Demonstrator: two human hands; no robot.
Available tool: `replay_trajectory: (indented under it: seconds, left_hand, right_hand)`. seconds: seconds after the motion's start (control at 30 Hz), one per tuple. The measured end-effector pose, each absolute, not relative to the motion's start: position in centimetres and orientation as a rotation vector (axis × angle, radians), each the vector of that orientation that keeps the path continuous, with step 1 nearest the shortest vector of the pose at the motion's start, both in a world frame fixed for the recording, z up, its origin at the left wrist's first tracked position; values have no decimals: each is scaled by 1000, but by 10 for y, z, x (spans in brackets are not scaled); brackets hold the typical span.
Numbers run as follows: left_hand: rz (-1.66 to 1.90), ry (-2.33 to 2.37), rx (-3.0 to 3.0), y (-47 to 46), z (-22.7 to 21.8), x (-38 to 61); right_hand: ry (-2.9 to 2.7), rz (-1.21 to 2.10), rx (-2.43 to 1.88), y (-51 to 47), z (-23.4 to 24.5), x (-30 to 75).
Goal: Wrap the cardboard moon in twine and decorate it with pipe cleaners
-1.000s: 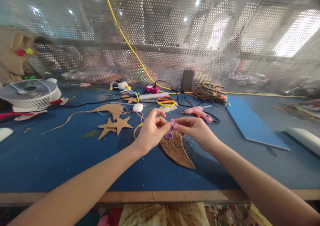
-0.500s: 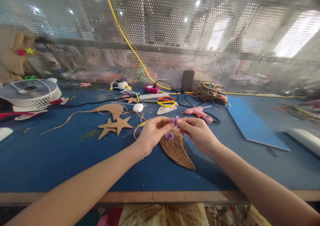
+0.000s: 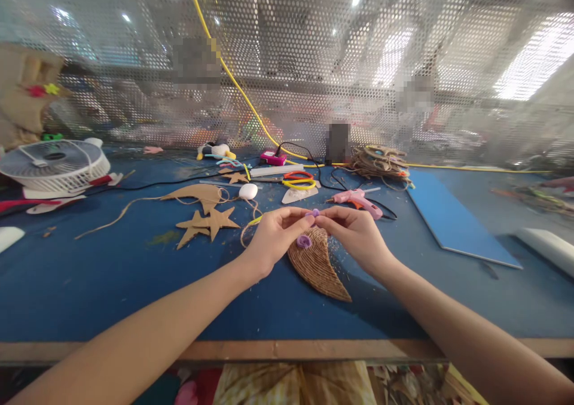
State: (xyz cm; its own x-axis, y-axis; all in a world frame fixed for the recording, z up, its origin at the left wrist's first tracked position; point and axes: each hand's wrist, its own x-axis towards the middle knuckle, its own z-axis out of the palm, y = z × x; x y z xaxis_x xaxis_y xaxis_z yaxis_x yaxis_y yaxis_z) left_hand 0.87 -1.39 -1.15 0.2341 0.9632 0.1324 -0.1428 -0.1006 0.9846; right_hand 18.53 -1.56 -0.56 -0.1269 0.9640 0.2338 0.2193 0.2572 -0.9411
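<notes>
My left hand (image 3: 273, 237) and my right hand (image 3: 356, 234) meet above a jute-wrapped crescent (image 3: 319, 264) lying on the blue table (image 3: 112, 279). Both pinch a small purple pipe-cleaner piece (image 3: 313, 213) between fingertips. A second purple coil (image 3: 304, 241) rests on the crescent's upper left edge, just under my left thumb.
Cardboard stars (image 3: 206, 222) and a cardboard crescent (image 3: 197, 193) with twine lie to the left. A pink glue gun (image 3: 359, 201), coloured rings (image 3: 298, 180), a white egg shape (image 3: 247, 191) and a jute bundle (image 3: 379, 161) sit behind. A white fan (image 3: 54, 166) stands far left, a blue board (image 3: 452, 219) right.
My left fingers closed from an open pinch onto the purple piece, and both hands rose slightly and drew together over the crescent.
</notes>
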Motion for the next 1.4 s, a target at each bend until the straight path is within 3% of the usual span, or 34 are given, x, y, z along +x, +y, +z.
replay_trajectory:
  seconds: [0.23,0.47,0.67,0.87,1.17,1.4]
  left_hand:
    - [1180,898,1369,-11,-16,7]
    - [1161,901,1504,-10,-17,6]
    - [1149,890,1328,-12,-15,10]
    - [1163,949,1469,-17,-10,9]
    - [1101,964,1661,-9,-8,2]
    - [973,782,1161,-4,-10,1]
  right_hand:
    - [-1587,996,-1182,-16,-7,185]
    - [-1400,1394,-1090,-18,-1,184]
    - [-1494,1093,-1133,-17,-4,183]
    - [-1476,1184,-1079,-16,-6,183]
    - [-1876,824,-1097,-18,-5,186]
    - [-1786,1037,-1048,-17,-5,187]
